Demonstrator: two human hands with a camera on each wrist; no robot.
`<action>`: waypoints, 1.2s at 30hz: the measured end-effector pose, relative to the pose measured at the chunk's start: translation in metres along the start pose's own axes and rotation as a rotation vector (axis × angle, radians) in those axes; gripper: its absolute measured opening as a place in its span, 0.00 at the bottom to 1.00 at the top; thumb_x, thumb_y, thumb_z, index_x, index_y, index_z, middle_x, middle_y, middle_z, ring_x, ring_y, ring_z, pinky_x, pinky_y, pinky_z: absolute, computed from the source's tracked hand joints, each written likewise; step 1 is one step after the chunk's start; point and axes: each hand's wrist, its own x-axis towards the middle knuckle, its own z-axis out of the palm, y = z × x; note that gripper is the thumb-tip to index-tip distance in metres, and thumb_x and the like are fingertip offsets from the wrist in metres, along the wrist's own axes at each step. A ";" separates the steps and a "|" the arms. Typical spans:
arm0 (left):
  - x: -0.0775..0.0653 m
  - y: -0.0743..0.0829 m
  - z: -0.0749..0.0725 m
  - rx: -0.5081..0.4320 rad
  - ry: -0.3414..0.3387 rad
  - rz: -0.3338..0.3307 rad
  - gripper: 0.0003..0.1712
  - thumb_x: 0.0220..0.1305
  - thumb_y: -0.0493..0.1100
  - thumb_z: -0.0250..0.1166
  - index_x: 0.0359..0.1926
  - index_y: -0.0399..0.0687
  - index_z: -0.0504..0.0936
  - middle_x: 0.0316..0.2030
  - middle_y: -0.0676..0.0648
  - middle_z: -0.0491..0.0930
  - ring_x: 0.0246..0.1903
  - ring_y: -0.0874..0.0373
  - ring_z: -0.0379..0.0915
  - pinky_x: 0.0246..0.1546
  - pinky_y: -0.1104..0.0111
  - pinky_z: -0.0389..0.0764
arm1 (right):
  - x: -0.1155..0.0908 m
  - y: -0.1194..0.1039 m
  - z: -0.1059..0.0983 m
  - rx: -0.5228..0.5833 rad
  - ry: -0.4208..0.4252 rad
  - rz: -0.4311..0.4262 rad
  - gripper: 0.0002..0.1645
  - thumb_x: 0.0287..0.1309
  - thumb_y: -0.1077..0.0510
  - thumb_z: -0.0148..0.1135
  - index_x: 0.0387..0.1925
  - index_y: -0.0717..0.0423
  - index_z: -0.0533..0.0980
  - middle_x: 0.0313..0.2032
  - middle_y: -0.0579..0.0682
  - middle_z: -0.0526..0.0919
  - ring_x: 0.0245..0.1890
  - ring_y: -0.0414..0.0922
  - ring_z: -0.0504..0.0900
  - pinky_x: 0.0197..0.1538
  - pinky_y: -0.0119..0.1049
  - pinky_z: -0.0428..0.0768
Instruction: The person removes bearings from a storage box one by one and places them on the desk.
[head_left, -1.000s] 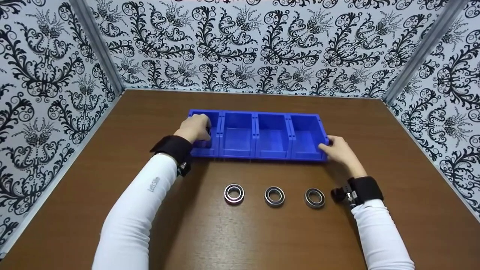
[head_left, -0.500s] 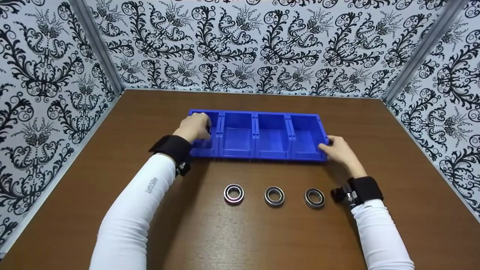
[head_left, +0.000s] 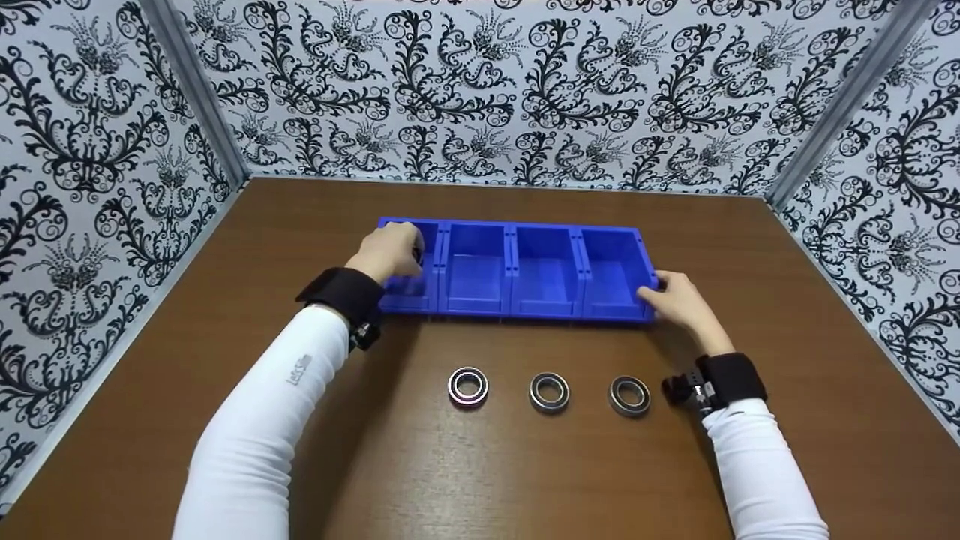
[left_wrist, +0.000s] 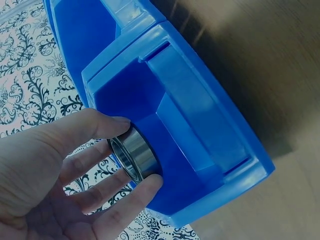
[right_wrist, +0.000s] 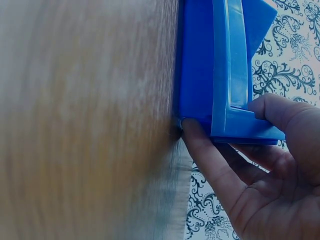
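My left hand (head_left: 386, 251) reaches over the leftmost compartment of a blue four-bay storage bin (head_left: 475, 279). In the left wrist view, thumb and fingertips pinch a steel ball bearing (left_wrist: 142, 154) by its outer rim, tilted at the mouth of that compartment. At the bin's other end, my right hand (head_left: 679, 300) grips the right side wall. The right wrist view has the thumb on the bin's front rim (right_wrist: 250, 122), with a finger low against the bin by the tabletop. The other right fingers are partly hidden behind the bin.
Three more bearings lie flat in a row before the bin: a left one (head_left: 468, 388), a middle one (head_left: 549, 393) and a right one (head_left: 629, 396). The brown table (head_left: 480, 480) is bounded by patterned walls (head_left: 487, 97) at the back and sides.
My left hand has risen very slightly at the left compartment, and the left forearm has shifted a little to the left. The right hand, the bin and the three table bearings stay put.
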 end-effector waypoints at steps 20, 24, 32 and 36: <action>-0.001 0.006 -0.003 0.010 0.015 0.023 0.22 0.49 0.34 0.64 0.49 0.40 0.86 0.50 0.36 0.87 0.51 0.38 0.82 0.52 0.46 0.84 | -0.001 -0.003 -0.001 0.049 -0.027 0.013 0.32 0.68 0.60 0.52 0.66 0.78 0.67 0.52 0.74 0.82 0.35 0.37 0.84 0.34 0.23 0.83; -0.001 0.007 -0.004 0.015 0.017 0.024 0.23 0.49 0.34 0.63 0.49 0.41 0.86 0.50 0.36 0.87 0.51 0.38 0.82 0.52 0.46 0.84 | -0.001 -0.002 -0.001 0.031 -0.020 0.010 0.32 0.68 0.59 0.53 0.67 0.78 0.67 0.53 0.74 0.82 0.35 0.38 0.84 0.34 0.22 0.82; -0.004 0.008 -0.008 0.019 0.028 0.030 0.20 0.49 0.35 0.65 0.46 0.41 0.87 0.46 0.37 0.87 0.45 0.42 0.82 0.47 0.48 0.84 | -0.001 -0.003 -0.001 -0.002 -0.020 0.004 0.32 0.69 0.59 0.53 0.67 0.78 0.66 0.55 0.75 0.81 0.40 0.44 0.85 0.35 0.20 0.79; -0.004 0.008 -0.008 0.018 0.034 0.031 0.19 0.48 0.35 0.65 0.45 0.41 0.87 0.44 0.38 0.86 0.43 0.43 0.81 0.45 0.49 0.84 | -0.001 -0.003 -0.001 0.007 -0.024 0.008 0.32 0.69 0.59 0.52 0.67 0.78 0.66 0.54 0.75 0.81 0.39 0.42 0.85 0.35 0.21 0.80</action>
